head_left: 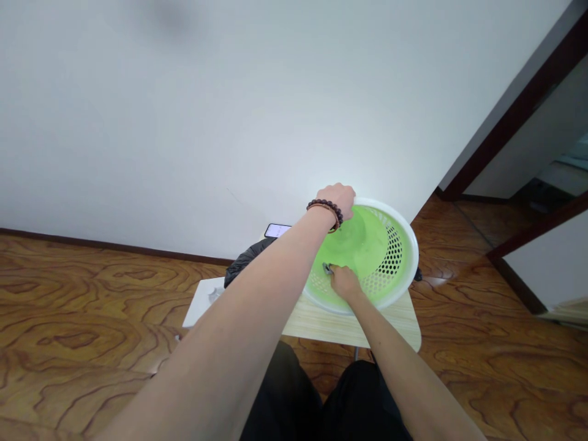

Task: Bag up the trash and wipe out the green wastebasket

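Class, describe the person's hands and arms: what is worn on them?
The left hand and right hand wear no gloves, and no sleeves show. Round the left wrist are a dark, round-beaded bracelet and a thin brownish band.

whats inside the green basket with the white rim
Inside the green basket, the right hand holds a small grey item. The left forearm covers part of its left side and the right hand hides the surface beneath it, so nothing there can be seen.
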Action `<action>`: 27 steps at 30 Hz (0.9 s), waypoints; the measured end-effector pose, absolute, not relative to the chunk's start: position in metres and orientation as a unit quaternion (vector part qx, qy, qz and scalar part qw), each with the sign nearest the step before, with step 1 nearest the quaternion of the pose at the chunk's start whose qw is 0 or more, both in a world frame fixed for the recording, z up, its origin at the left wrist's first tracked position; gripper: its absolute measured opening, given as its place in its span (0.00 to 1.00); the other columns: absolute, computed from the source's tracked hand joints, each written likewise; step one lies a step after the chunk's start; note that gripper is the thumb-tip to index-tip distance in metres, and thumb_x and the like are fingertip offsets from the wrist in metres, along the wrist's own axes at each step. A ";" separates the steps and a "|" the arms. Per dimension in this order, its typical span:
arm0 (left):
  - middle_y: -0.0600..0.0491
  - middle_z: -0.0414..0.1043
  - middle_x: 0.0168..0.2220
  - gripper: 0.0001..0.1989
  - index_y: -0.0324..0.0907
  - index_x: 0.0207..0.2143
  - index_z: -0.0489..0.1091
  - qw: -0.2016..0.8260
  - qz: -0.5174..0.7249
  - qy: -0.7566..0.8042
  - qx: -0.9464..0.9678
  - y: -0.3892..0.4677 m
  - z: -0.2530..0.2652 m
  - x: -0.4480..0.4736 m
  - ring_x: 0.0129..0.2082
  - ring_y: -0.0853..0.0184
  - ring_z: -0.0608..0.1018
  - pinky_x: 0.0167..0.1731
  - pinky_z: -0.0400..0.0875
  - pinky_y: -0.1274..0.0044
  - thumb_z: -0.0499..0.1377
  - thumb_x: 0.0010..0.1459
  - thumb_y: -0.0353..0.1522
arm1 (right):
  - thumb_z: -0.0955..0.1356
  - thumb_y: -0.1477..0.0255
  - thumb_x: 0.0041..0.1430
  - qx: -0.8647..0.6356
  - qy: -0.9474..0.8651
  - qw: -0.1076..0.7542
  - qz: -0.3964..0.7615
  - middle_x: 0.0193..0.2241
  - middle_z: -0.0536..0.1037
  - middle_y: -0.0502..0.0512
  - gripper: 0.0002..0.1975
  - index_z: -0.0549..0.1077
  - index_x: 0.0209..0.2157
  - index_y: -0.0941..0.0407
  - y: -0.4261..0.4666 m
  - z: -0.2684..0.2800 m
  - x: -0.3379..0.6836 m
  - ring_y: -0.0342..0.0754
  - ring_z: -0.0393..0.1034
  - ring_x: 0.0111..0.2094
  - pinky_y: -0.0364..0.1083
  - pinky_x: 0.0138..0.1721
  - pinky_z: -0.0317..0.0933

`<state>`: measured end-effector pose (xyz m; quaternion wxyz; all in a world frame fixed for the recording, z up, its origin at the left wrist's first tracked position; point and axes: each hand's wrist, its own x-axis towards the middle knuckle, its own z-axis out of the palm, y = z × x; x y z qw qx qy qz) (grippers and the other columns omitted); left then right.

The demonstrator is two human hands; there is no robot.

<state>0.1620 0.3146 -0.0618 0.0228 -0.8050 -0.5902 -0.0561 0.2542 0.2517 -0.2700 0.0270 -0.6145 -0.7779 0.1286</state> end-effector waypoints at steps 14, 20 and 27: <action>0.48 0.68 0.40 0.17 0.43 0.41 0.68 0.039 -0.055 -0.593 -0.802 0.314 -0.061 0.161 0.39 0.61 0.72 0.37 0.67 0.72 0.55 0.46 0.34 | 0.55 0.82 0.54 -0.414 -0.878 0.176 0.165 0.51 0.66 0.56 0.22 0.63 0.50 0.57 0.134 -0.233 0.276 0.45 0.58 0.53 0.44 0.53 0.52; 0.47 0.68 0.40 0.17 0.43 0.41 0.68 0.049 -0.058 -0.583 -0.809 0.315 -0.062 0.163 0.38 0.60 0.72 0.36 0.67 0.72 0.55 0.46 0.34 | 0.54 0.80 0.57 -0.449 -0.840 0.241 0.184 0.45 0.71 0.56 0.20 0.62 0.50 0.58 0.143 -0.219 0.285 0.45 0.66 0.45 0.45 0.46 0.60; 0.46 0.68 0.40 0.17 0.43 0.42 0.67 0.050 -0.055 -0.585 -0.808 0.311 -0.062 0.167 0.39 0.60 0.72 0.36 0.66 0.71 0.54 0.47 0.33 | 0.56 0.83 0.55 -0.565 -0.805 0.137 0.117 0.50 0.67 0.58 0.22 0.64 0.50 0.58 0.236 -0.245 0.274 0.48 0.64 0.47 0.45 0.46 0.57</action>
